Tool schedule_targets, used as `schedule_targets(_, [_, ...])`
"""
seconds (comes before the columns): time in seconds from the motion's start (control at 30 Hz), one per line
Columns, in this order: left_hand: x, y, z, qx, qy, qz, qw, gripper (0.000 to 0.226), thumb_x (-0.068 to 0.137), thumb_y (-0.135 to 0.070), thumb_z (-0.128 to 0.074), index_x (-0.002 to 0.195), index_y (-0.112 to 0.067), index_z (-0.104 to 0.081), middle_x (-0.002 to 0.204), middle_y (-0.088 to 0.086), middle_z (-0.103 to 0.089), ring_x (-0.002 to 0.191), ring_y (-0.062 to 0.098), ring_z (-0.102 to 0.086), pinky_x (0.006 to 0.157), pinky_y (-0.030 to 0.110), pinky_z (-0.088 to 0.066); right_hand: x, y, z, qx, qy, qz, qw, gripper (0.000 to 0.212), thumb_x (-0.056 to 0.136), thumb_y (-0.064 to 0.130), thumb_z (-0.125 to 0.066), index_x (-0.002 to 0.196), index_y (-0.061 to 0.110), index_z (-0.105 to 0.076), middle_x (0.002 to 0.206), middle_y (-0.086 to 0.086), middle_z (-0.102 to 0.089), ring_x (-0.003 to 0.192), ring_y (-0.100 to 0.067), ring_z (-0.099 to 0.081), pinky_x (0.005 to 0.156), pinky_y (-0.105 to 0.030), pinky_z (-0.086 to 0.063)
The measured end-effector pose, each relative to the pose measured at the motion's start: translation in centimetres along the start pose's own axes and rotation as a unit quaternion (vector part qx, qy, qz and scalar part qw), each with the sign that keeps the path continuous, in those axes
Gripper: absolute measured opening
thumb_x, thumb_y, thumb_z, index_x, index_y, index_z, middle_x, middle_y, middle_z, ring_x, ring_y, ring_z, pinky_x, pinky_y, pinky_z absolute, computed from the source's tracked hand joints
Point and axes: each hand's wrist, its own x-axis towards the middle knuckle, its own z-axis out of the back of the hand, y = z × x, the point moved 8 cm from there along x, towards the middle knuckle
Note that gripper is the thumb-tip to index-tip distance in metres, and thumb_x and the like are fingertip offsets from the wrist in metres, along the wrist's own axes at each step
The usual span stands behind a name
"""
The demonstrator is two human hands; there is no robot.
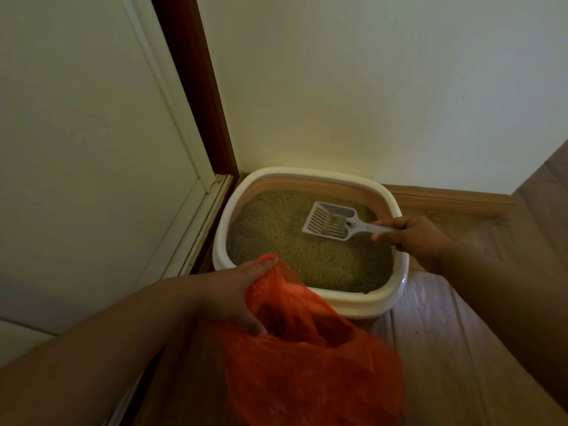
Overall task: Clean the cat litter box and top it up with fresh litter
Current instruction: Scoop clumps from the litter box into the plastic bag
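- We are in the scooping part of the job, we think. No fresh litter bag shows here, so topping up looks like it is not done yet.
- Our right hand [412, 238] has its fingers curled round the handle of the grey scoop [330, 222].
- The scoop sticks out to the left of that hand, over the litter box [353, 302]. Its slotted end is low over the litter [276, 229], maybe touching it; we cannot tell for sure.
- A few bits sit in the scoop near its handle end. We cannot tell if they are clumps or just loose grains.
- The litter box is a round-cornered white tub in the corner by the wall [368, 87]. It lies just past our left hand and under our right one.
- The box is pretty full of sandy brown litter. It looks mostly even, with a small dip near the scoop.
- Our left hand [236, 296] grips the edge of the orange plastic bag [307, 364], thumb on one side and fingers curled on the other, pulling its mouth open.
- The bag hangs down from that hand, just in front of the box. Its inside is dark, so we cannot see what is in it.
- What is left, we guess: lift out any clumps, drop them in the bag, then add new litter.
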Motion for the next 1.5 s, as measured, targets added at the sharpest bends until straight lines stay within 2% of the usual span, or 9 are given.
schedule_targets(0.33, [-0.4, 0.4, 0.2, 0.006, -0.006, 0.000, 1.000, 0.136, 0.059, -0.059, -0.090, 0.147, -0.063, 0.014, 0.168, -0.017, 0.005, 0.152, 0.019, -0.020, 0.119, 0.046, -0.036, -0.2, 0.7, 1.7, -0.012, -0.031, 0.027, 0.999, 0.030, 0.080, 0.009, -0.079, 0.102, 0.029, -0.077, 0.105, 0.001, -0.072, 0.093, -0.021, -0.059, 0.082, -0.041, -0.046])
schedule_targets(0.57, [-0.6, 0.3, 0.4, 0.000, -0.008, 0.013, 1.000, 0.137, 0.064, -0.052, -0.091, 0.151, -0.057, 0.014, 0.168, -0.013, 0.003, 0.152, 0.021, -0.021, 0.118, 0.044, -0.036, -0.5, 0.4, 1.9, -0.014, -0.019, 0.019, 1.000, 0.032, 0.073, 0.017, -0.083, 0.103, 0.029, -0.080, 0.110, -0.002, -0.074, 0.114, -0.037, -0.060, 0.105, -0.057, -0.046])
schedule_targets(0.7, [-0.8, 0.7, 0.4, 0.009, -0.014, 0.018, 1.000, 0.138, 0.064, -0.052, -0.091, 0.152, -0.054, 0.016, 0.168, -0.011, 0.005, 0.152, 0.021, -0.019, 0.120, 0.044, -0.034, -0.6, 0.9, 1.9, -0.010, -0.003, 0.033, 0.999, 0.043, 0.063, 0.026, -0.085, 0.105, 0.029, -0.079, 0.109, -0.003, -0.075, 0.119, -0.045, -0.058, 0.103, -0.066, -0.043])
schedule_targets(0.8, [-1.0, 0.9, 0.4, 0.009, -0.015, 0.020, 1.000, 0.138, 0.066, -0.049, -0.090, 0.153, -0.051, 0.017, 0.169, -0.011, 0.006, 0.153, 0.020, -0.018, 0.120, 0.041, -0.033, -0.9, 1.1, 1.4, -0.030, 0.012, 0.043, 0.999, 0.035, 0.069, 0.016, -0.084, 0.102, 0.029, -0.080, 0.110, -0.008, -0.074, 0.119, -0.048, -0.055, 0.102, -0.065, -0.044])
schedule_targets(0.93, [-1.3, 1.1, 0.3, -0.003, -0.008, 0.034, 0.999, 0.140, 0.069, -0.042, -0.091, 0.152, -0.050, 0.022, 0.169, -0.007, 0.005, 0.152, 0.023, -0.022, 0.118, 0.042, -0.036, -2.0, 2.1, 0.0, -0.094, 0.069, 0.048, 0.992, 0.032, 0.076, 0.016, -0.083, 0.104, 0.032, -0.080, 0.115, -0.005, -0.071, 0.111, -0.031, -0.061, 0.093, -0.040, -0.051])
schedule_targets(1.07, [-1.6, 1.3, 0.0, -0.021, 0.004, 0.035, 0.999, 0.143, 0.070, -0.035, -0.092, 0.150, -0.052, 0.026, 0.169, -0.006, 0.004, 0.150, 0.023, -0.026, 0.113, 0.038, -0.041, -3.1, 3.4, -3.3, -0.219, 0.165, 0.062, 0.960, 0.033, 0.074, 0.023, -0.085, 0.103, 0.038, -0.079, 0.111, 0.014, -0.072, 0.109, -0.008, -0.063, 0.101, -0.035, -0.049])
schedule_targets(1.17, [-1.5, 1.1, 0.0, -0.021, -0.002, 0.017, 1.000, 0.145, 0.069, -0.032, -0.092, 0.151, -0.049, 0.026, 0.168, -0.009, 0.007, 0.152, 0.020, -0.020, 0.115, 0.032, -0.035, -4.0, 5.0, -5.9, -0.305, 0.206, 0.095, 0.925, 0.031, 0.078, 0.024, -0.083, 0.103, 0.042, -0.077, 0.102, 0.022, -0.072, 0.094, 0.004, -0.064, 0.087, -0.023, -0.047])
schedule_targets(1.37, [-1.5, 1.1, 0.0, -0.031, -0.002, 0.019, 0.999, 0.146, 0.069, -0.031, -0.092, 0.149, -0.052, 0.028, 0.169, -0.007, 0.005, 0.151, 0.021, -0.023, 0.114, 0.038, -0.041, -5.9, 8.3, -11.5, -0.430, 0.301, 0.167, 0.835, 0.031, 0.082, 0.031, -0.080, 0.109, 0.044, -0.074, 0.104, 0.020, -0.071, 0.092, -0.002, -0.066, 0.086, -0.030, -0.055])
schedule_targets(1.5, [-1.4, 1.0, -0.1, -0.039, -0.004, 0.010, 0.999, 0.144, 0.070, -0.031, -0.092, 0.149, -0.053, 0.027, 0.168, -0.009, 0.006, 0.150, 0.020, -0.024, 0.110, 0.032, -0.043, -7.6, 9.8, -14.3, -0.516, 0.326, 0.188, 0.770, 0.029, 0.085, 0.030, -0.078, 0.114, 0.033, -0.074, 0.107, 0.016, -0.072, 0.094, -0.001, -0.065, 0.089, -0.029, -0.055])
